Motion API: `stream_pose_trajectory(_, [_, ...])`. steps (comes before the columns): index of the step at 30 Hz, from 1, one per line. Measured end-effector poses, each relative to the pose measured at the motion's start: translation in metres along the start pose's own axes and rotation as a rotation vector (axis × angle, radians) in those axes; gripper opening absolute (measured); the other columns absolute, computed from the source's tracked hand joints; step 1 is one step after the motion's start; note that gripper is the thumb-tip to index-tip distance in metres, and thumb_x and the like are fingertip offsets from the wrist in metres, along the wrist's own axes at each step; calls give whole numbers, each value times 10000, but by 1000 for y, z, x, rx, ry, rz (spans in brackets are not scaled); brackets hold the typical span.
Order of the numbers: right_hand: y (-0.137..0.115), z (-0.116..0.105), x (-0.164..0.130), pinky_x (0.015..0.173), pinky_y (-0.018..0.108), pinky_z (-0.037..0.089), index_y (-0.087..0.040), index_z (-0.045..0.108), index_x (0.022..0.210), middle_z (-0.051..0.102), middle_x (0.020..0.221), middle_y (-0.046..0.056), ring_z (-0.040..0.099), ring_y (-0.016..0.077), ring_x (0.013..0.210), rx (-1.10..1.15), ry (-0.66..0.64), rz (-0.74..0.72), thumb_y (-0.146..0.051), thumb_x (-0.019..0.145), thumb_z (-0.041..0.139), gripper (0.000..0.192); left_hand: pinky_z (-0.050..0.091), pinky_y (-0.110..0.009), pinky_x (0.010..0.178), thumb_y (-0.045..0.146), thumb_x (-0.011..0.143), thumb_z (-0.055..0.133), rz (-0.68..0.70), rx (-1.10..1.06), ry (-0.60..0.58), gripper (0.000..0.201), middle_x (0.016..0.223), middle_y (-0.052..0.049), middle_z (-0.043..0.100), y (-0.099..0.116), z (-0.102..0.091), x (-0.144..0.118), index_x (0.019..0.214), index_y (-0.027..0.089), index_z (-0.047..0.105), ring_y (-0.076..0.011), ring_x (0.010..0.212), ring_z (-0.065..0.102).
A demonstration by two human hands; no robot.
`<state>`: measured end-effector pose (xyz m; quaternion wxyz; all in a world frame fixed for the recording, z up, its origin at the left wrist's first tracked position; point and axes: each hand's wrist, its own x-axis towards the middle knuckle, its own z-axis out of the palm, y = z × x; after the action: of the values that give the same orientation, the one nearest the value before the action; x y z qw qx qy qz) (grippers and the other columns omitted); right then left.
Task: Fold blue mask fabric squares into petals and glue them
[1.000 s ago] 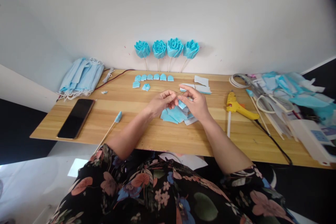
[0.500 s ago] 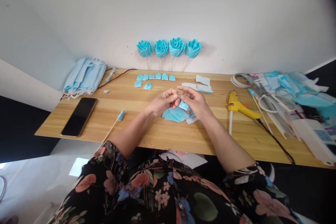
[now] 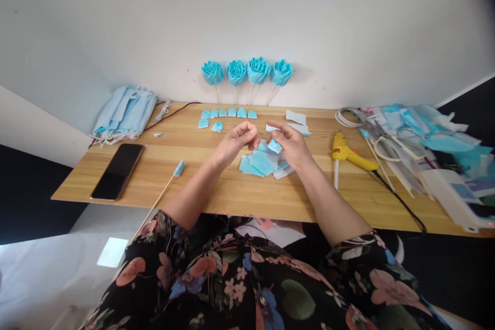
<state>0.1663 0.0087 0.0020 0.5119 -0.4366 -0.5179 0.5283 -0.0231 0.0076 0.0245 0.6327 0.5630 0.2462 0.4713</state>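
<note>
Pinching 1 folded blue piece (image 3: 275, 146) in right hand (image 3: 293, 147) — right of, and apart from, pressed-together fingertips of left hand (image 3: 238, 142) — cannot tell long axis or any left-hand contents.

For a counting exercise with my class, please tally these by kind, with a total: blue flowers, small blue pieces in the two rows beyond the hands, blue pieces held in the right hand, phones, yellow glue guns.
Blue flowers: 4
Small blue pieces in two rows: 8
Blue piece in the right hand: 1
Phone: 1
Yellow glue gun: 1
Total: 15
</note>
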Motion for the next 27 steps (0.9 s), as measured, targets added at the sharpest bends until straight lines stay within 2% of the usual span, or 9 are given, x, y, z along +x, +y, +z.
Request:
stream_pose_trajectory(4, [0, -2, 4, 517, 265, 385, -269, 733, 1049, 596, 609, -45, 511, 121, 536, 73, 37, -10, -486, 656, 815, 456, 410, -238, 626, 497, 925, 558, 142, 346, -49, 403, 628, 6, 568, 52, 16, -20, 697, 167, 512, -90, 601, 504])
stream_pose_trajectory(9, [3, -2, 8, 548, 264, 383, -260, 736, 1023, 558, 630, -54, 470, 107, 559, 75, 95, -44, -460, 650, 799, 428, 331, -251, 569, 309, 969, 493, 206, 746, -135, 373, 588, 15, 481, 103, 31, -95, 623, 171, 468, -86, 559, 421])
stream_pose_trajectory(11, [3, -2, 9, 556, 270, 386, -253, 735, 1011, 561, 651, -46, 467, 111, 573, 64, 104, -60, -471, 653, 788, 422, 306, -260, 555, 274, 973, 452, 122, 809, -181, 396, 554, 19, 438, 99, 29, -134, 590, 177, 420, -89, 540, 396])
stream_pose_trajectory(14, [5, -2, 10, 559, 268, 385, -248, 738, 984, 562, 669, -39, 468, 111, 588, 75, 108, -80, -472, 637, 801, 418, 317, -251, 557, 334, 981, 404, -120, 791, -183, 462, 533, 8, 457, 65, 15, -195, 549, 171, 419, -89, 529, 420])
stream_pose_trajectory(19, [5, -2, 11, 544, 259, 373, -256, 744, 942, 555, 674, -37, 454, 109, 592, 85, 118, -82, -481, 617, 820, 403, 375, -250, 550, 419, 947, 384, -638, 927, 167, 489, 513, -23, 546, -13, -11, -277, 539, 172, 490, -126, 514, 504])
stream_pose_trajectory(20, [4, -2, 11, 536, 259, 362, -256, 745, 944, 553, 678, -36, 447, 109, 589, 78, 118, -81, -487, 625, 815, 400, 405, -257, 577, 376, 923, 422, -658, 976, 159, 410, 587, -40, 617, -22, -13, -286, 602, 167, 572, -143, 564, 553])
stream_pose_trajectory(22, [3, -1, 10, 518, 257, 335, -254, 747, 961, 535, 670, -38, 425, 106, 577, 63, 112, -73, -496, 647, 803, 400, 481, -278, 703, 280, 859, 510, -578, 1008, 134, 240, 924, -68, 738, -24, -11, -295, 973, 192, 702, -172, 751, 646])
stream_pose_trajectory(24, [3, 0, 8, 510, 258, 315, -249, 746, 972, 509, 648, -42, 406, 104, 563, 39, 108, -62, -509, 662, 791, 407, 510, -288, 768, 243, 855, 537, -493, 949, 81, 444, 1123, -77, 722, -10, -3, -287, 1294, 242, 606, -165, 823, 662])
stream_pose_trajectory(27, [4, 1, 6, 530, 260, 336, -239, 744, 968, 520, 647, -37, 422, 111, 580, -14, 107, -72, -531, 675, 773, 414, 518, -268, 782, 305, 935, 520, -380, 824, 29, 387, 1062, -68, 731, 28, 16, -249, 1307, 240, 602, -158, 879, 666])
